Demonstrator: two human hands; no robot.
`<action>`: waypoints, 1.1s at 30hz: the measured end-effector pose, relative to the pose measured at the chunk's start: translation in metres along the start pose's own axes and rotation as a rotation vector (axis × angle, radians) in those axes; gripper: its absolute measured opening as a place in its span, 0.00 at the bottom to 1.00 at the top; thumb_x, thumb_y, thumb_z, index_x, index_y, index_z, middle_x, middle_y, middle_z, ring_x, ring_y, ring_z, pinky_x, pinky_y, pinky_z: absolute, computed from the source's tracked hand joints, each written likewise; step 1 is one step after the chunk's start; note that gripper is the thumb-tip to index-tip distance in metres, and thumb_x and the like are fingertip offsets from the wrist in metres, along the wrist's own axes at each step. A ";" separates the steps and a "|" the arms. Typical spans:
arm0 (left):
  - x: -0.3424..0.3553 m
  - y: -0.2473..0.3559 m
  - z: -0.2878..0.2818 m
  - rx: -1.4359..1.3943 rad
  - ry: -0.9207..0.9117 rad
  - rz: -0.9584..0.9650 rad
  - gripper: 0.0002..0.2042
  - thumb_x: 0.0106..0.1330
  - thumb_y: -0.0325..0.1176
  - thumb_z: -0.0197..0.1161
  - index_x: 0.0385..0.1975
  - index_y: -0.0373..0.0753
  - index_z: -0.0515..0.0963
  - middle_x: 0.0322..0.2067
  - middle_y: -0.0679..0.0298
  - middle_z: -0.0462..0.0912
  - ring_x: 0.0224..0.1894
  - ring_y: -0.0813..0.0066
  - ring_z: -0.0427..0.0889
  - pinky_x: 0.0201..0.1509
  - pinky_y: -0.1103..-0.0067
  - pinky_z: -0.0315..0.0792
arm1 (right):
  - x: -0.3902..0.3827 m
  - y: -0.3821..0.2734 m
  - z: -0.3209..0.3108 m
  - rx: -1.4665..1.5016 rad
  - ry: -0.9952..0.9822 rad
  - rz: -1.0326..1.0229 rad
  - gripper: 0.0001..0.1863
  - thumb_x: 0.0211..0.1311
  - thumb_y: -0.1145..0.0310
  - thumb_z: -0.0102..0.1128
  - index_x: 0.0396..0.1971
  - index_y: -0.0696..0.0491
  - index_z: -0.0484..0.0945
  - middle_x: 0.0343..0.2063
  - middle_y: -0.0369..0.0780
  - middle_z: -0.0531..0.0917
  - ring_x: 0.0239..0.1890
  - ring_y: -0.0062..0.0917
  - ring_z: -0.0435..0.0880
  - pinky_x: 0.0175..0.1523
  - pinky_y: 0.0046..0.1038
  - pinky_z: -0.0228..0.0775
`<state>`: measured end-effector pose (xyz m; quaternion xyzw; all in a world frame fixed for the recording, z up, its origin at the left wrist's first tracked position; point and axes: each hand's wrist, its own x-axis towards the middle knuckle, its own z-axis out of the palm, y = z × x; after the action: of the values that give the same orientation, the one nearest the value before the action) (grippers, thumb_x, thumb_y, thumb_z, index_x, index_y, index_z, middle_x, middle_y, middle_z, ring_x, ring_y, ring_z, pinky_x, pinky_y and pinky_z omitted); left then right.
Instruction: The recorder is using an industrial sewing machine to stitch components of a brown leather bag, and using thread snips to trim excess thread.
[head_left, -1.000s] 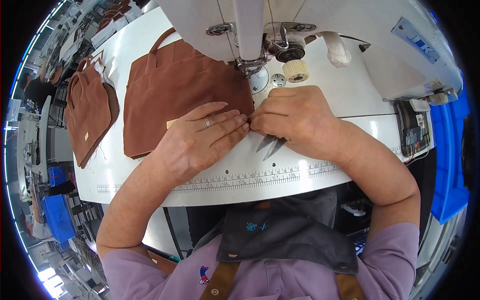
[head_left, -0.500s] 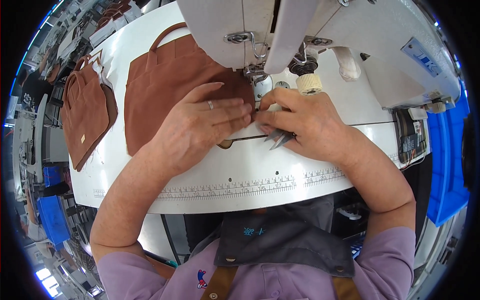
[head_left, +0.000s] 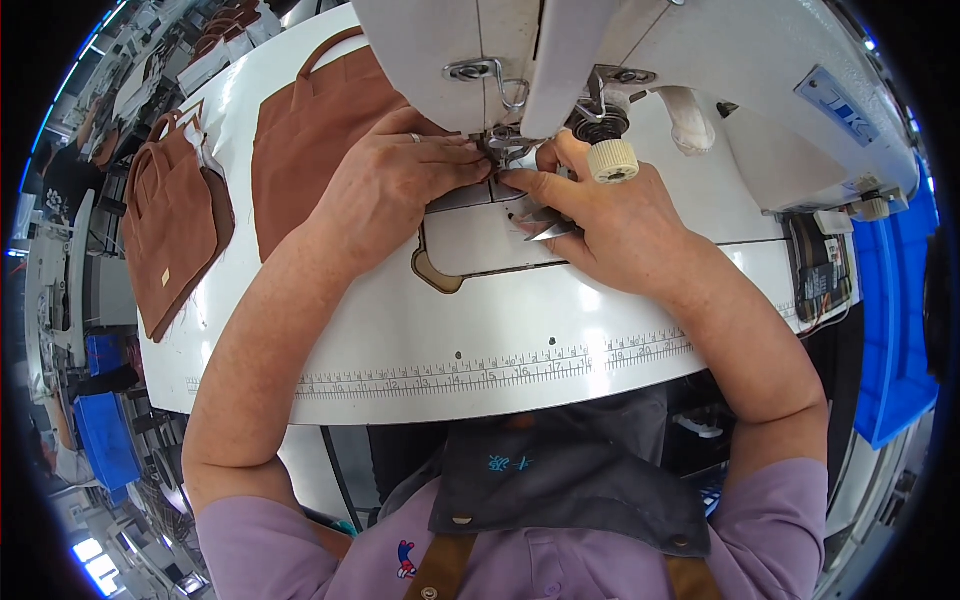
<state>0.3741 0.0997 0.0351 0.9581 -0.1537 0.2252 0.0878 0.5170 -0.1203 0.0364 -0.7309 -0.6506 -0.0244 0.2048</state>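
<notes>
My left hand [head_left: 395, 185] lies on the right edge of a brown fabric bag [head_left: 300, 150], its bent fingertips holding the fabric at the presser foot [head_left: 505, 150] of a white sewing machine [head_left: 620, 70]. My right hand [head_left: 610, 225] meets it from the right, forefinger and thumb at the same spot. Small metal thread snips [head_left: 545, 225] sit in that palm, blades pointing left. The fabric corner under the fingers is hidden.
Several more brown bags [head_left: 175, 235] are stacked at the left edge of the white table [head_left: 500, 320], which carries a printed ruler scale [head_left: 480, 375] along its front. A cream knob [head_left: 613, 160] sits by the needle. Blue bins [head_left: 900, 300] stand to the right.
Both hands have moved away from me, from the table's middle up to the presser foot, pushing the bag's edge with them. The snips stayed in my right hand.
</notes>
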 end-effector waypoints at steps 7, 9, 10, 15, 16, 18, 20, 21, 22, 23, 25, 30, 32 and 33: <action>0.003 0.006 0.002 0.051 -0.005 -0.058 0.20 0.55 0.15 0.59 0.46 0.39 0.88 0.44 0.56 0.89 0.48 0.57 0.89 0.53 0.70 0.84 | -0.001 0.010 0.000 0.008 0.004 -0.001 0.21 0.52 0.65 0.73 0.49 0.47 0.86 0.41 0.41 0.78 0.40 0.37 0.84 0.42 0.39 0.78; 0.004 0.005 0.002 0.043 -0.012 -0.073 0.20 0.55 0.15 0.59 0.46 0.39 0.88 0.44 0.56 0.89 0.48 0.57 0.89 0.53 0.70 0.84 | 0.000 0.011 0.001 0.015 0.005 0.002 0.21 0.52 0.66 0.73 0.48 0.47 0.86 0.42 0.41 0.78 0.40 0.37 0.84 0.42 0.39 0.78; 0.006 0.004 0.002 0.033 -0.011 -0.076 0.20 0.55 0.14 0.59 0.46 0.39 0.88 0.43 0.55 0.89 0.48 0.57 0.89 0.53 0.70 0.84 | 0.001 0.012 0.001 0.007 0.018 -0.005 0.20 0.52 0.66 0.73 0.48 0.47 0.86 0.42 0.40 0.78 0.40 0.37 0.84 0.42 0.39 0.78; 0.009 0.013 -0.002 0.059 0.042 -0.064 0.20 0.55 0.15 0.59 0.45 0.37 0.88 0.44 0.55 0.89 0.44 0.57 0.89 0.51 0.70 0.84 | 0.006 0.013 -0.002 0.017 0.043 -0.041 0.19 0.52 0.66 0.72 0.47 0.48 0.85 0.41 0.40 0.78 0.40 0.37 0.85 0.42 0.39 0.78; 0.006 0.021 -0.004 0.094 0.022 -0.108 0.19 0.54 0.15 0.59 0.45 0.36 0.87 0.44 0.55 0.89 0.44 0.56 0.89 0.50 0.69 0.84 | 0.006 0.012 -0.001 0.033 0.064 -0.066 0.19 0.51 0.67 0.72 0.46 0.49 0.85 0.41 0.40 0.78 0.40 0.37 0.84 0.41 0.39 0.78; 0.009 0.036 -0.002 0.180 0.009 -0.127 0.18 0.55 0.19 0.58 0.47 0.32 0.84 0.47 0.52 0.87 0.44 0.50 0.87 0.54 0.64 0.81 | 0.005 0.015 0.001 0.024 0.072 -0.092 0.17 0.49 0.68 0.71 0.41 0.51 0.82 0.42 0.40 0.78 0.39 0.39 0.84 0.40 0.40 0.78; 0.014 0.064 0.005 0.410 -0.061 -0.198 0.19 0.57 0.22 0.56 0.49 0.31 0.83 0.48 0.49 0.87 0.48 0.45 0.85 0.59 0.60 0.77 | 0.003 0.016 0.000 0.026 0.054 -0.078 0.21 0.48 0.68 0.71 0.46 0.49 0.81 0.40 0.41 0.81 0.39 0.41 0.84 0.41 0.41 0.78; 0.014 0.072 0.009 0.432 -0.030 -0.174 0.19 0.57 0.22 0.56 0.49 0.31 0.83 0.48 0.49 0.87 0.48 0.45 0.85 0.59 0.60 0.77 | 0.000 0.015 -0.002 0.028 0.024 -0.054 0.27 0.48 0.69 0.71 0.53 0.46 0.81 0.40 0.42 0.84 0.41 0.42 0.85 0.43 0.42 0.79; 0.015 0.077 0.014 0.410 -0.097 -0.224 0.19 0.58 0.25 0.56 0.50 0.30 0.82 0.48 0.49 0.87 0.47 0.46 0.86 0.61 0.61 0.76 | -0.001 0.015 -0.001 0.027 0.013 -0.034 0.28 0.48 0.69 0.71 0.54 0.46 0.81 0.40 0.42 0.84 0.42 0.42 0.85 0.44 0.42 0.79; 0.016 0.080 0.012 0.400 -0.171 -0.296 0.20 0.58 0.28 0.56 0.50 0.30 0.82 0.48 0.49 0.87 0.46 0.47 0.86 0.63 0.61 0.75 | 0.001 0.013 0.002 0.040 0.000 -0.034 0.28 0.48 0.68 0.72 0.54 0.45 0.80 0.40 0.43 0.84 0.42 0.42 0.85 0.44 0.42 0.79; 0.027 0.087 -0.004 0.340 -0.195 -0.368 0.20 0.57 0.30 0.57 0.49 0.30 0.82 0.47 0.49 0.87 0.44 0.48 0.86 0.62 0.63 0.75 | 0.001 0.012 0.002 0.043 -0.023 -0.045 0.29 0.49 0.67 0.72 0.56 0.44 0.80 0.40 0.43 0.84 0.42 0.42 0.85 0.43 0.42 0.79; 0.032 0.070 -0.030 0.034 -0.269 -0.385 0.18 0.54 0.36 0.64 0.43 0.35 0.86 0.43 0.52 0.87 0.43 0.52 0.86 0.57 0.65 0.75 | -0.005 0.009 0.000 0.060 0.034 -0.039 0.17 0.52 0.65 0.71 0.43 0.51 0.83 0.41 0.41 0.76 0.38 0.39 0.83 0.42 0.40 0.78; 0.005 0.055 -0.017 0.035 -0.119 -0.271 0.18 0.55 0.35 0.64 0.44 0.34 0.86 0.46 0.52 0.86 0.48 0.52 0.84 0.59 0.64 0.73 | -0.003 0.003 -0.003 0.032 -0.003 -0.028 0.18 0.53 0.65 0.71 0.45 0.49 0.83 0.41 0.41 0.76 0.39 0.38 0.84 0.42 0.40 0.78; -0.005 0.051 -0.013 0.027 0.025 -0.151 0.19 0.56 0.34 0.65 0.46 0.33 0.85 0.50 0.52 0.85 0.53 0.53 0.83 0.61 0.62 0.72 | -0.002 0.003 -0.004 0.006 -0.044 -0.006 0.19 0.53 0.65 0.71 0.47 0.48 0.83 0.41 0.41 0.76 0.39 0.38 0.84 0.42 0.40 0.78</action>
<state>0.3477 0.0563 0.0492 0.9651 -0.0769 0.2320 0.0937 0.5204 -0.1235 0.0390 -0.7287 -0.6572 -0.0070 0.1925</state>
